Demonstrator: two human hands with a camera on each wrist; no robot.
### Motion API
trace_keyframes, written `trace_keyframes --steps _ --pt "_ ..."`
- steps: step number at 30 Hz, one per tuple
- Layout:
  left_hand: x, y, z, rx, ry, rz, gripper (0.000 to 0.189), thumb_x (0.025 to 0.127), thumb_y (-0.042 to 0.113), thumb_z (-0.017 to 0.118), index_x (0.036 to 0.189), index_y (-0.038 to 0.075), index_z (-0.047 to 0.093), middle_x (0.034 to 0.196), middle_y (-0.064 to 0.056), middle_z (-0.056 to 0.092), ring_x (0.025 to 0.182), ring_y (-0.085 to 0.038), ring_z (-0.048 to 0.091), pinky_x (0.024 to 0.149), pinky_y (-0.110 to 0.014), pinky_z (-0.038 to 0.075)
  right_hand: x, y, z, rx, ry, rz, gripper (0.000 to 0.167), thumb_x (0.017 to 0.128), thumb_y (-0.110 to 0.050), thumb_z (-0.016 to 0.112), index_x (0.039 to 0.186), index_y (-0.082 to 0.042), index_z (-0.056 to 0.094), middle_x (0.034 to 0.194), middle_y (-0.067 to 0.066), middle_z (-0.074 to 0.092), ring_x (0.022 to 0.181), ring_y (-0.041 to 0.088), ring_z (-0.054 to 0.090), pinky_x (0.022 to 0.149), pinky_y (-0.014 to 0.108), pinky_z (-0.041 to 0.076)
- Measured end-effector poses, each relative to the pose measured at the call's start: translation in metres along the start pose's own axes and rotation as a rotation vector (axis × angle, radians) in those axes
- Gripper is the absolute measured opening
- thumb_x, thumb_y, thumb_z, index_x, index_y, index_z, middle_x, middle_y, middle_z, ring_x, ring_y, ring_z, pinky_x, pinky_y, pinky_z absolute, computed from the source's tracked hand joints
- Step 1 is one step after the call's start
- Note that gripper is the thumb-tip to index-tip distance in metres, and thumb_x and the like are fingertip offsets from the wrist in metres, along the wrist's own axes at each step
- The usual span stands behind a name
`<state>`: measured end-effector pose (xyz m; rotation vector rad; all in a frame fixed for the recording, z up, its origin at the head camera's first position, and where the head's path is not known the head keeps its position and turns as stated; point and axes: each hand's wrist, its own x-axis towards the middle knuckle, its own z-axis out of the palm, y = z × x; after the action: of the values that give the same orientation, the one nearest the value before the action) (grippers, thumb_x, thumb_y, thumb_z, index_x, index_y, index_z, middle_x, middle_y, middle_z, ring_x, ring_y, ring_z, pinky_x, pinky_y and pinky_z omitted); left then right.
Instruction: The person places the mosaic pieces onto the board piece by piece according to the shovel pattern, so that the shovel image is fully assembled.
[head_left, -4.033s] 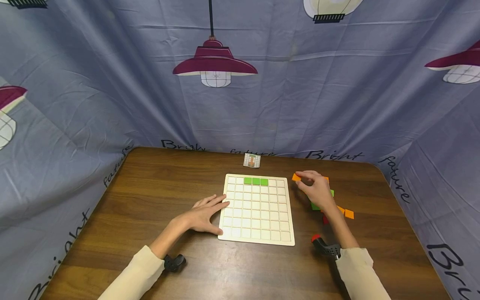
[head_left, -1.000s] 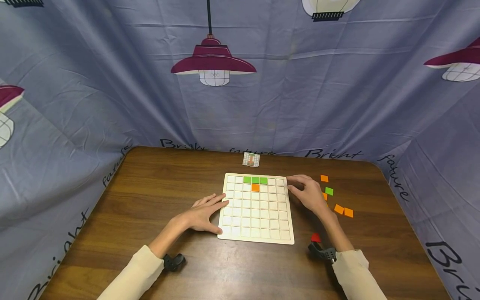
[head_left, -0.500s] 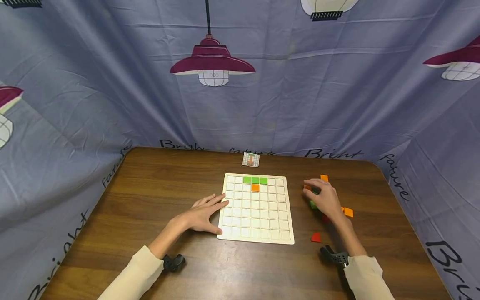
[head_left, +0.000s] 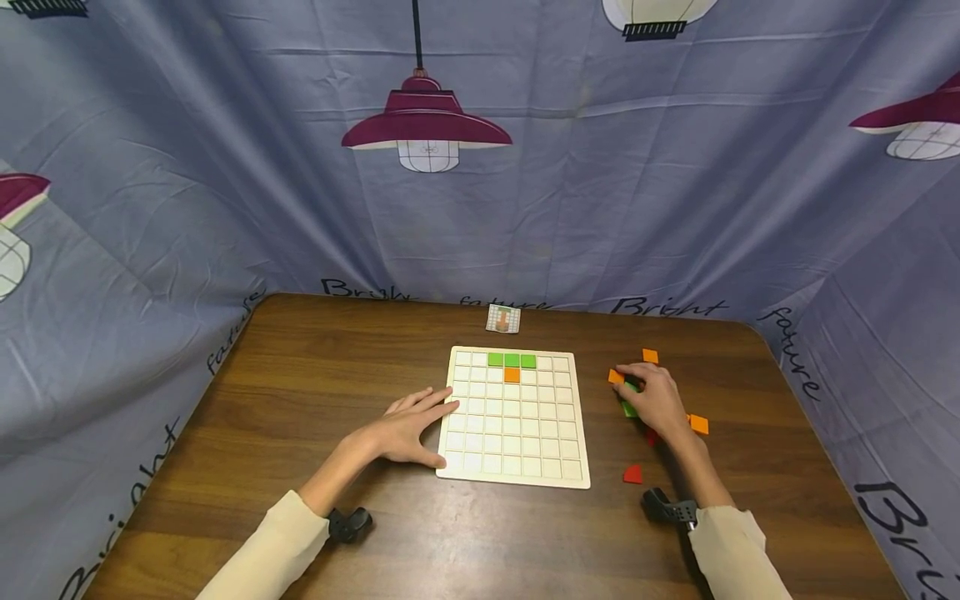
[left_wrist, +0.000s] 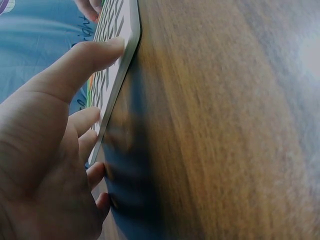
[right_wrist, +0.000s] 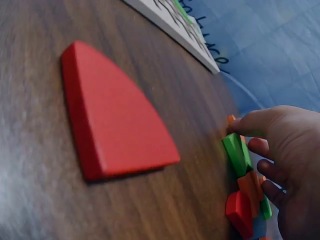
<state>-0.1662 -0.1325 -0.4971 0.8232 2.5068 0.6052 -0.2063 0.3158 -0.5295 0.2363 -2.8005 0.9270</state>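
On the table (head_left: 525, 542), my left hand (head_left: 406, 429) rests, fingers spread and gripping nothing, against the left edge of the board (head_left: 512, 433). Right of it, my right hand (head_left: 654, 397) pinches an orange tile (head_left: 615, 377), just beside a green tile (head_left: 629, 409); a red piece (head_left: 632, 474) lies nearer me.

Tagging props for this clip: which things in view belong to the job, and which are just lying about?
Likely in the job:
gridded board, touched by the left hand
three green tiles and orange tile on it
second orange tile, pinched by the right hand
loose coloured pieces
picture card, perhaps the pattern

Just around:
printed curtain
table
wristbands
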Motion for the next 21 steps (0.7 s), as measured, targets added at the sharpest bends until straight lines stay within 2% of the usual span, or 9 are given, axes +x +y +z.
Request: trace_keyframes --steps 21 --pt "-0.0005 0.0004 -0.0004 -0.009 0.000 0.008 0.095 0.081 0.049 0.078 0.158 0.017 0.032 0.166 -0.003 0.016 0.150 -0.034 0.010 0.112 -0.064 0.013 0.0085 -0.0030 -0.0006 -0.024 -0.076 0.048 0.034 0.089 -0.015 0.074 0.117 0.004 0.071 0.120 0.026 0.064 0.113 0.047 0.051 0.096 0.059 0.039"
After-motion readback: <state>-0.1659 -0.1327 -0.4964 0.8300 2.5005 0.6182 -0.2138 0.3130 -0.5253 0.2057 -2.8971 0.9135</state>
